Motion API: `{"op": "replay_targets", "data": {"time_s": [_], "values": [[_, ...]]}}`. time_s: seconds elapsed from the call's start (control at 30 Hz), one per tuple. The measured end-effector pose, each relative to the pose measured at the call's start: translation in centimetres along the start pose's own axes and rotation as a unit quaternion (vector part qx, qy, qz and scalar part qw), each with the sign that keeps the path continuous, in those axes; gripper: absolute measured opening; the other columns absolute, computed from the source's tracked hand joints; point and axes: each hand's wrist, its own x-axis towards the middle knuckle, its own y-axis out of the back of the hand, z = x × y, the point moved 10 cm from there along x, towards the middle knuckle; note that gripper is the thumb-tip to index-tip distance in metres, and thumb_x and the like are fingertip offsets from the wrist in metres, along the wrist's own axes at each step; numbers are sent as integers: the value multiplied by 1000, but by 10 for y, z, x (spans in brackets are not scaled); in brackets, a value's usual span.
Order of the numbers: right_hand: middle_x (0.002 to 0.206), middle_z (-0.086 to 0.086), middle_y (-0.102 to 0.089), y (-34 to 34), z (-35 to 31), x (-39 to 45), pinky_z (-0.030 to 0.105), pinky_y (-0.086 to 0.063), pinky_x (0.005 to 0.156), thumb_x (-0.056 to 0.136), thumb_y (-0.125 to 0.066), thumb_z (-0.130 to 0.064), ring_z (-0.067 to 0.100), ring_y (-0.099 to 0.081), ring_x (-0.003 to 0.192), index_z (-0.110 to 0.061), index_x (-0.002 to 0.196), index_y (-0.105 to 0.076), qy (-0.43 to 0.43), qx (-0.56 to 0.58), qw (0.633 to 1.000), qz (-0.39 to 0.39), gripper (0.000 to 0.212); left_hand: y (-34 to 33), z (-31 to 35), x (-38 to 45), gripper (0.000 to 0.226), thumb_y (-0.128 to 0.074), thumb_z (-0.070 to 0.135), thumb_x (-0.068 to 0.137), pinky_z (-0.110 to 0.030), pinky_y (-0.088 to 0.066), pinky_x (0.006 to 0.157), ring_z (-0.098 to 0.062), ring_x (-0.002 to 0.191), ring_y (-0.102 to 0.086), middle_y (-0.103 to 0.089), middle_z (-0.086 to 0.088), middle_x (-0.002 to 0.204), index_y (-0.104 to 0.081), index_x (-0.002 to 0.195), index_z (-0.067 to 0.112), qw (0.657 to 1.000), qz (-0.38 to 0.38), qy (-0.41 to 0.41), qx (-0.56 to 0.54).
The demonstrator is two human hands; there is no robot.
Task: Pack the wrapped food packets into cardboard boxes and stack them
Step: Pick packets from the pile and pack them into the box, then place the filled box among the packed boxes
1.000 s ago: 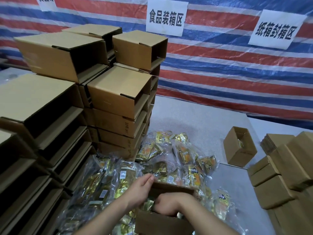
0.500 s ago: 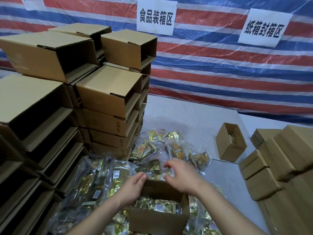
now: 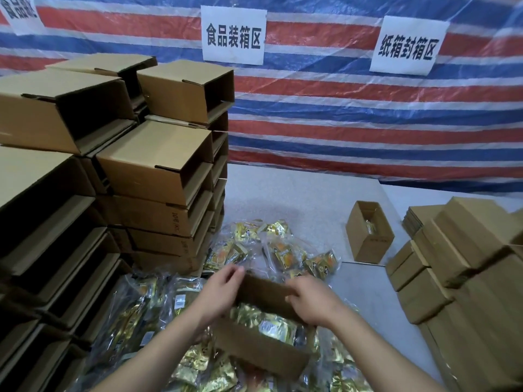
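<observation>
1. Right now we see an open cardboard box (image 3: 260, 349) low in the middle of the head view, sitting on a heap of wrapped food packets (image 3: 271, 250) spread over the grey desk (image 3: 297, 193).
2. Box is filled – gold-wrapped packets show inside, up to about the rim.
3. Left hand (image 3: 218, 295) is at the box's far-left corner, its fingers (image 3: 230, 274) curled over the top edge of the far flap (image 3: 268, 290), gripping it.
4. Right hand (image 3: 311, 299) is on the same flap's right end, fingers wrapped round the edge, thumb on the inner face – also gripping.
5. Flap stands upright between the two hands.
6. Stacks of open boxes (image 3: 158, 165) fill the left side, lying on their sides with openings facing right; they rise well above the packets.
7. Small open box (image 3: 369, 233) stands alone on the desk, right of the packet heap, well apart from the hands; something small lies inside, too small to tell what.
8. Closed boxes (image 3: 458, 250) are stacked at the right edge, with flat cardboard sheets (image 3: 418, 219) just behind them.
9. Striped red-blue-white tarp (image 3: 339, 108) hangs behind the desk, with white paper signs (image 3: 233, 35) printed in black characters stuck on it.
</observation>
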Motion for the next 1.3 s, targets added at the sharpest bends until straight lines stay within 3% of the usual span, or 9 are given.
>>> {"op": "replay_targets", "data": {"time_s": [0.1,0.2,0.27,0.37,0.43,0.53,0.73,0.9,1.3], "values": [[87,-5,-58,47,43,-8,30,-41,68,96,-56,-26,21,-61,89,-32,83,-50,-67,51,992,90,16,-2,48,12,45,-52,47,98,-18,-48,85,-15,115,-58,-60,1,126,-54,133,18,995,84,-42,-23],[91,2,-61,81,93,-22,32,-44,70,97,-54,-26,29,-62,95,-27,93,-56,-148,95,966,190,5,-46,75,21,81,-56,58,92,-36,-36,111,-22,138,-42,-36,-3,156,-26,154,17,998,33,-21,-47],[101,6,-66,92,125,-34,34,-49,74,98,-51,-24,32,-62,96,-18,104,-61,-208,102,944,234,13,-96,87,23,88,-57,64,88,-27,-32,102,-18,134,-42,-34,-1,157,-21,155,20,997,-58,8,-44],[102,9,-66,94,167,-48,36,-51,74,97,-48,-20,33,-62,95,-15,98,-56,-279,108,922,246,9,-172,93,30,99,-60,66,87,-31,-38,95,-25,137,-42,-30,-7,159,-13,157,13,981,-170,83,-38],[105,11,-65,94,196,-57,36,-50,76,96,-48,-17,34,-62,101,-15,97,-55,-314,111,913,235,8,-211,95,42,80,-57,51,94,-33,-45,89,-33,129,-49,-38,-14,152,-22,151,7,972,-203,115,5],[121,14,-63,88,237,-66,35,-47,85,97,-45,-16,34,-59,112,-11,118,-59,-346,122,907,204,26,-254,96,62,33,-45,28,102,-49,-55,92,-39,108,-63,-55,-22,130,-48,122,3,966,-213,130,73],[129,16,-61,68,307,-67,31,-45,87,98,-43,-18,32,-58,116,-6,128,-57,-378,187,887,188,35,-336,93,96,25,-37,9,102,-42,-53,75,-25,71,-57,-57,-18,92,-54,116,-3,959,-241,149,20],[127,17,-61,50,356,-57,33,-46,90,94,-46,-11,34,-58,116,-6,128,-53,-407,214,869,181,35,-381,79,131,27,-34,9,102,-47,-54,80,-32,89,-61,-60,-24,115,-48,123,0,953,-250,171,8],[121,16,-64,27,423,7,31,-40,75,91,-47,-7,36,-59,112,-10,123,-53,-412,254,856,180,33,-436,51,207,32,-42,14,102,-53,-55,88,-32,90,-64,-67,-21,117,-49,133,12,945,-259,190,-57]]}}
